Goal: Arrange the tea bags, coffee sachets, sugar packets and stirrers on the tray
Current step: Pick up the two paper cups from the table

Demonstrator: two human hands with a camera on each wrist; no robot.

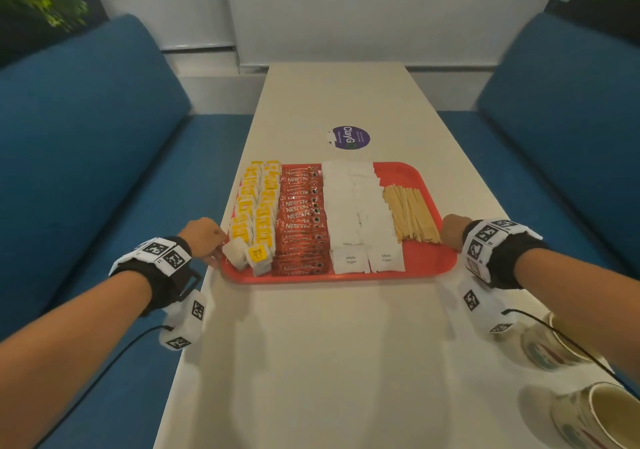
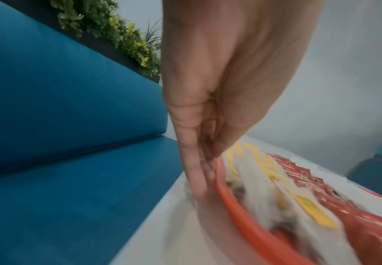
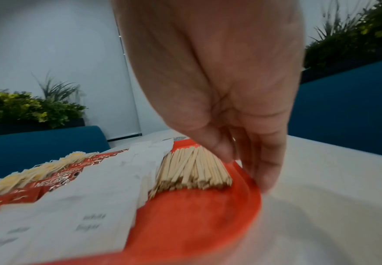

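Observation:
A red tray lies on the white table. From left to right it holds yellow-tagged tea bags, red coffee sachets, white sugar packets and wooden stirrers. My left hand pinches the tray's left rim, with the fingers down the outside and the thumb over the edge beside the tea bags. My right hand pinches the right rim the same way, its thumb close to the stirrers. Both wrist views are blurred.
Two patterned mugs stand at the table's near right corner, under my right forearm. A round purple sticker lies beyond the tray. Blue benches flank the narrow table.

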